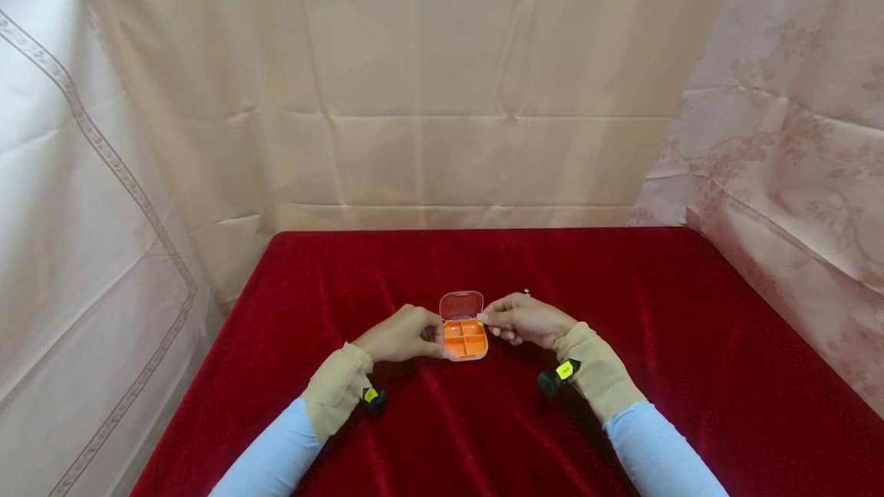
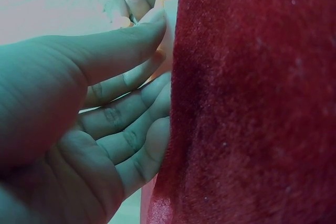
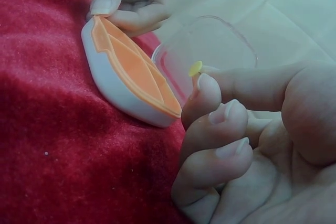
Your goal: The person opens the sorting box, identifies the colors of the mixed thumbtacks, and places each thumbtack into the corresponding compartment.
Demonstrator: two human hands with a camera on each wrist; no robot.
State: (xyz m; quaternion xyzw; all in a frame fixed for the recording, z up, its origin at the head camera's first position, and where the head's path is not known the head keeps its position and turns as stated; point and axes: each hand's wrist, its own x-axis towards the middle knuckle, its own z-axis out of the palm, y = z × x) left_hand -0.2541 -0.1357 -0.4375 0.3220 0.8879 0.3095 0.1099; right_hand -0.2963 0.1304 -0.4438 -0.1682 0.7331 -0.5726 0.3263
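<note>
A small pill box (image 1: 464, 339) with an orange four-part inside and a white shell lies on the red cloth. Its clear lid (image 1: 461, 304) stands raised at the back. My left hand (image 1: 407, 332) holds the box by its left side; in the right wrist view the thumb (image 3: 105, 3) lies at the rim. Just off the box's right back corner, my right hand (image 1: 528, 318) pinches a yellow thumbtack (image 3: 196, 68) between thumb and forefinger, flat head outward. A tiny greenish thing (image 1: 460, 333) shows inside the box.
Small pale bits (image 1: 527, 292) lie on the cloth just beyond my right hand. The red velvet cloth (image 1: 331, 267) covers the table. A beige curtain (image 1: 414, 98) hangs behind it, with patterned curtains (image 1: 794, 113) at the sides.
</note>
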